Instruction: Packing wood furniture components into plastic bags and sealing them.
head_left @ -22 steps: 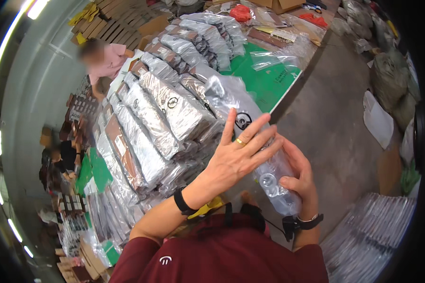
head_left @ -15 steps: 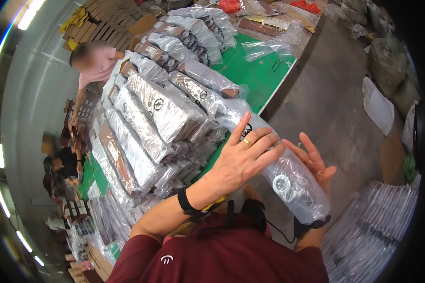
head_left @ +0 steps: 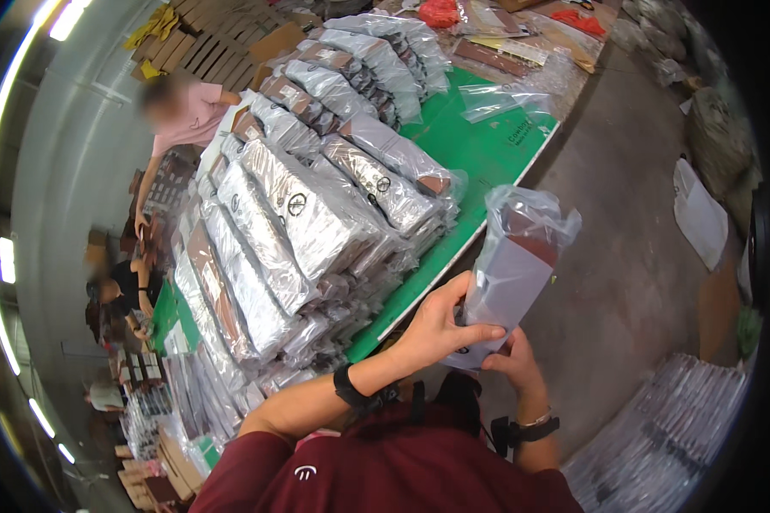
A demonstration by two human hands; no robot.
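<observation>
A long, narrow package in clear plastic (head_left: 506, 278) is tilted up in front of me, beside the green table's near edge. Its side looks pale grey, with a reddish-brown part near the top, and loose crinkled film sticks out at that end. My left hand (head_left: 450, 327) grips its lower left side, thumb laid across the front. From the lower right, my right hand (head_left: 515, 363) holds the bottom, with its thumb against the film and its other fingers mostly hidden. Close by to the left, a large pile of similar wrapped packages (head_left: 304, 214) covers much of the table.
The green tabletop (head_left: 488, 111) carries a loose clear bag (head_left: 509, 101) near its far right corner. Stacked flat plastic-wrapped goods (head_left: 667, 427) stand at lower right. A white sack (head_left: 700, 214) lies on the floor. A person in pink (head_left: 192, 115) works across the table.
The package has swung from slanting down toward me to standing up, its loose end now at the top. Both hands have moved to its lower part and closed round it.
</observation>
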